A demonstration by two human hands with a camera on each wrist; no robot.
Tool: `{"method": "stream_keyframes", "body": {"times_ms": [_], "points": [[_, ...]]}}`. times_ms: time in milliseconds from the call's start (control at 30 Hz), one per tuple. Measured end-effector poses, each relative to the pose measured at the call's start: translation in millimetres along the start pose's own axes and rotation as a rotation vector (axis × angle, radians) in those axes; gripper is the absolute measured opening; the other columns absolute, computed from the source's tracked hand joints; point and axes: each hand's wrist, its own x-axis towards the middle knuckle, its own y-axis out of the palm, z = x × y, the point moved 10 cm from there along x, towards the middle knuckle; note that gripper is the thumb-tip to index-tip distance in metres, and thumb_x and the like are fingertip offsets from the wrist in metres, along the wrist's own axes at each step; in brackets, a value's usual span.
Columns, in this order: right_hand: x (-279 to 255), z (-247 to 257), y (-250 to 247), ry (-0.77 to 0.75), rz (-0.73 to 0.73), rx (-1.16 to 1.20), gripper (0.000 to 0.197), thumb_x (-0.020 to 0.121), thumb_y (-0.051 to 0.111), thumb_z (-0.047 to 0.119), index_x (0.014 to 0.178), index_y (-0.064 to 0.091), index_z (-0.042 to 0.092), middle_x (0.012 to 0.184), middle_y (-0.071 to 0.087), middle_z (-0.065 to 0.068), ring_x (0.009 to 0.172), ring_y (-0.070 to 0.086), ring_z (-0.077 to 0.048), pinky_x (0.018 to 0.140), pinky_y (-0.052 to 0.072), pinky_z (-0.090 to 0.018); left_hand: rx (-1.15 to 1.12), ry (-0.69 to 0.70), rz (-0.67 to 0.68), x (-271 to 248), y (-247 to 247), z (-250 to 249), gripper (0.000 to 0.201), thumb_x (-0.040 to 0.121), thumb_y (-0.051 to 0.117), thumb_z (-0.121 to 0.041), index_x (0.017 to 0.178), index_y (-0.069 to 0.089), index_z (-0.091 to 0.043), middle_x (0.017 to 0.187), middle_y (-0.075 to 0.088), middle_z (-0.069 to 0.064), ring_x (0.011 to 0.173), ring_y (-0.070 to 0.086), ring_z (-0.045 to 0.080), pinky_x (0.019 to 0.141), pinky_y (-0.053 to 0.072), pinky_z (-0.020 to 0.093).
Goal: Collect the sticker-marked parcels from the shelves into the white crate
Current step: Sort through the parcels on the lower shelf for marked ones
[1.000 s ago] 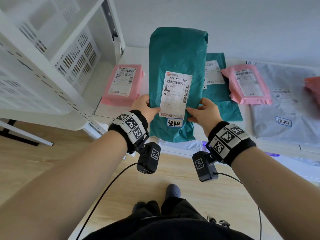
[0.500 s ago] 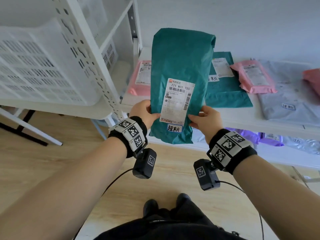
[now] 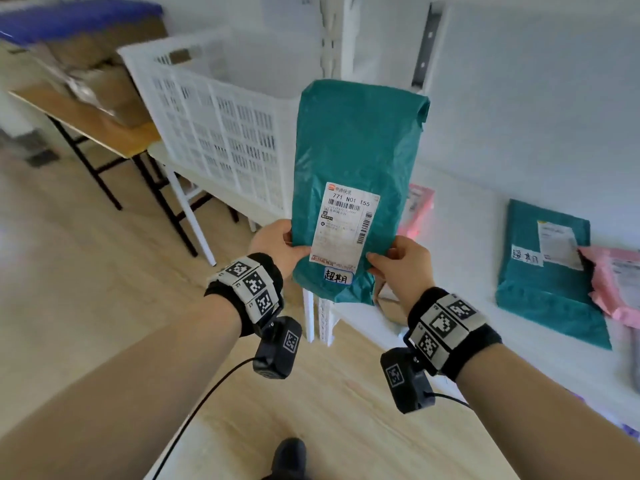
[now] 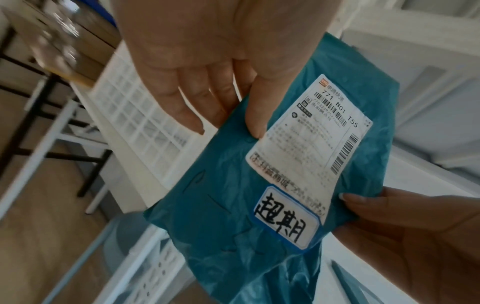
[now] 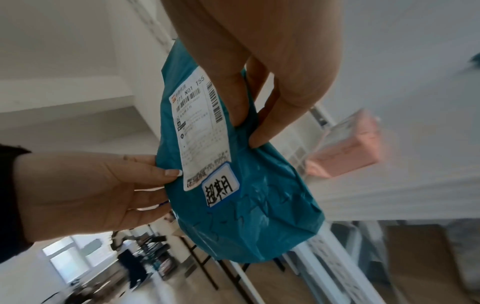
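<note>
1. The teal parcel (image 3: 353, 188) is held upright in the air, in front of the white crate (image 3: 221, 129) and beside the shelf (image 3: 467, 271).
2. The left hand (image 3: 277, 244) pinches its lower left edge, thumb on the front.
3. The right hand (image 3: 403, 268) pinches its lower right edge the same way.
4. A blue-edged sticker (image 3: 338, 275) sits just below the shipping label (image 3: 346, 226).
5. A second teal parcel (image 3: 547, 271) and pink parcels (image 3: 620, 278) lie on the shelf.
6. The crate stands on a white table (image 3: 173, 161).
</note>
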Motion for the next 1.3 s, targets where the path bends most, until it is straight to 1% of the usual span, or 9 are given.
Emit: {"method": "stream_keyframes", "body": {"times_ms": [233,333,533,667,800,1000,1167,1233,1300], "points": [[20.9,60.8,116.8,-0.151,0.188,-0.034,0.009,0.083,0.064,0.01,0.092,0.063,0.011,0.097,0.069,-0.016,0.09,0.067,-0.032,0.08,0.057,-0.048,-0.037,-0.085,-0.232,17.1,-111.3,49.2,0.024,0.081,0.066,-0.021,0.103,0.066,-0.013,0.096,0.07,0.004,0.094,0.064,0.025,0.084,0.051,0.035],[34.8,90.5,168.3,-0.212,0.211,-0.046,0.014,0.084,0.063,0.011,0.083,0.061,0.024,0.093,0.07,-0.013,0.087,0.068,-0.031,0.08,0.056,-0.049,-0.104,-0.092,-0.323,35.2,-159.1,68.9,0.022,0.079,0.067,-0.017,0.1,0.068,-0.012,0.097,0.072,0.01,0.092,0.065,0.029,0.086,0.052,0.041],[85.9,155.4,260.6,-0.274,0.139,0.011,0.013,0.086,0.059,0.008,0.092,0.058,0.019,0.094,0.069,-0.009,0.087,0.067,-0.029,0.079,0.057,-0.048,-0.137,-0.005,-0.402,109.3,-253.0,93.5,0.024,0.082,0.066,-0.015,0.106,0.066,-0.013,0.097,0.069,0.001,0.092,0.062,0.021,0.087,0.05,0.032],[125.0,196.6,307.8,-0.239,0.052,0.075,0.014,0.088,0.059,0.008,0.101,0.055,0.012,0.099,0.067,-0.011,0.085,0.068,-0.027,0.079,0.058,-0.045,-0.095,0.064,-0.364,173.3,-305.1,97.1,0.026,0.083,0.065,-0.015,0.108,0.064,-0.016,0.101,0.068,0.0,0.093,0.061,0.019,0.082,0.048,0.027],[161.3,241.8,343.3,-0.259,-0.012,0.089,0.017,0.089,0.058,0.008,0.104,0.053,0.008,0.096,0.065,-0.01,0.079,0.067,-0.026,0.078,0.058,-0.043,-0.193,0.09,-0.385,233.5,-351.4,98.4,0.043,0.08,0.068,-0.013,0.12,0.051,-0.015,0.102,0.066,0.007,0.097,0.063,0.025,0.09,0.051,0.04],[227.2,301.4,384.5,-0.284,0.007,0.128,0.032,0.089,0.056,0.0,0.108,0.035,0.012,0.082,0.057,-0.006,0.066,0.064,-0.023,0.067,0.06,-0.037,-0.146,0.19,-0.387,332.5,-398.2,78.3,0.036,0.081,0.065,-0.012,0.112,0.046,-0.014,0.1,0.064,0.005,0.094,0.062,0.024,0.086,0.052,0.039],[310.8,351.1,401.4,-0.322,0.012,0.03,0.046,0.083,0.058,-0.009,0.107,0.027,0.015,0.103,0.056,-0.019,0.063,0.062,-0.028,0.046,0.057,-0.03,0.095,0.293,-0.314,430.9,-415.8,44.9,0.023,0.084,0.064,-0.013,0.106,0.063,-0.014,0.11,0.059,0.003,0.104,0.056,0.019,0.077,0.034,0.017],[347.5,364.5,407.2,-0.31,0.03,-0.055,0.048,0.081,0.061,-0.01,0.104,0.029,0.017,0.106,0.056,-0.021,0.062,0.063,-0.031,0.048,0.058,-0.035,0.229,0.315,-0.227,470.0,-412.4,32.5,0.02,0.085,0.065,-0.016,0.105,0.07,-0.016,0.112,0.062,0.003,0.105,0.056,0.019,0.077,0.033,0.017],[384.6,370.1,414.0,-0.269,0.062,-0.163,0.047,0.078,0.066,-0.008,0.099,0.034,0.019,0.104,0.059,-0.021,0.069,0.067,-0.037,0.063,0.06,-0.045,0.307,0.314,-0.12,509.1,-403.1,27.1,0.022,0.084,0.067,-0.017,0.106,0.072,-0.017,0.11,0.067,0.004,0.1,0.06,0.019,0.081,0.039,0.019]]}}
